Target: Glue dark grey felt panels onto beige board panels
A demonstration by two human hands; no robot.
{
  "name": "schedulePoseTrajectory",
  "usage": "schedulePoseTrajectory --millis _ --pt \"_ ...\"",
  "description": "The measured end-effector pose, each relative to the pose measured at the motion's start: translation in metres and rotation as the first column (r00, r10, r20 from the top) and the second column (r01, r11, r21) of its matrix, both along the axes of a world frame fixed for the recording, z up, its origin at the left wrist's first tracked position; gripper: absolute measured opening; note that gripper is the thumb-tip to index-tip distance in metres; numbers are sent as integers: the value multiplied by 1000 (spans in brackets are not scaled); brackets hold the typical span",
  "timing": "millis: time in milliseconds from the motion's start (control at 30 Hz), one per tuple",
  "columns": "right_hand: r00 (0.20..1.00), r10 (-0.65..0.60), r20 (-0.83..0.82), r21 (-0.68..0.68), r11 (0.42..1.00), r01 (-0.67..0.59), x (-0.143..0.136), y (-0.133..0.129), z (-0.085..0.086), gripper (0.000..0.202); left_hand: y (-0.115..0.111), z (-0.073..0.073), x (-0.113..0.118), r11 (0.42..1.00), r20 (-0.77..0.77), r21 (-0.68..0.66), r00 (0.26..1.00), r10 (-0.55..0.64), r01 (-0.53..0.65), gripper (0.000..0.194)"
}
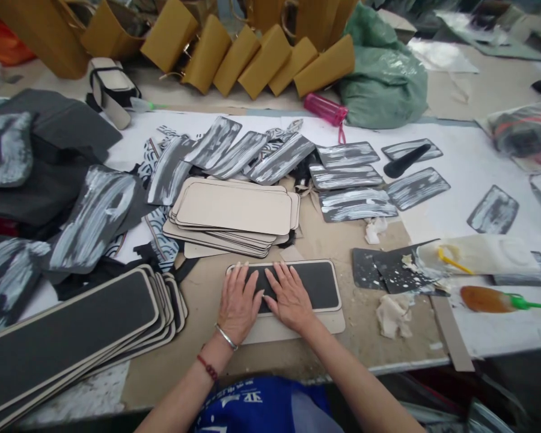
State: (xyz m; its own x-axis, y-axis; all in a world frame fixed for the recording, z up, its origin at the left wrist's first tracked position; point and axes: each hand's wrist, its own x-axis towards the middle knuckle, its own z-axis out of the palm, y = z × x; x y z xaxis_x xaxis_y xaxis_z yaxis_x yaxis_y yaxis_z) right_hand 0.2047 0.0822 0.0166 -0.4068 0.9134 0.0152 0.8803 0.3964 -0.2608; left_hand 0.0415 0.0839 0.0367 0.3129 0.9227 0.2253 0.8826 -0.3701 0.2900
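Note:
Both hands lie flat on a black panel [318,282] with a beige border, which rests over another beige board [336,322]. My left hand [241,300] covers the panel's left end, fingers spread. Beside it, my right hand [288,294] presses near the middle, also with fingers apart; the two thumbs almost meet. Just beyond the hands stands a pile of beige rounded boards [234,207]. At the left is a stack of long black panels with beige edges [67,325].
Grey pieces smeared with white [358,203] lie behind and to the right. A bottle with amber liquid [484,299], a whitish container [491,254] and crumpled cloth [393,314] are at the right. Mustard boxes [207,54] and a green bag [383,72] line the back.

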Motion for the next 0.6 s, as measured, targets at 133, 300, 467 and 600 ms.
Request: schedulePoseTrajectory --millis 133,300,467,600 --pt "1000 8 -14 -1 1000 -8 -1 -1 -1 63 7 -15 4 983 -69 -165 994 -87 74 49" --pt "999 41 -20 -8 999 -41 10 3 -1 65 7 -30 1 971 -131 -224 985 -109 78 63" --pt "995 -101 13 -9 995 101 54 11 -1 65 7 -27 2 964 -133 -256 985 -110 73 65" --pt "981 -189 37 17 982 188 89 17 -9 62 8 -25 4 962 -161 -264 980 -116 70 64"
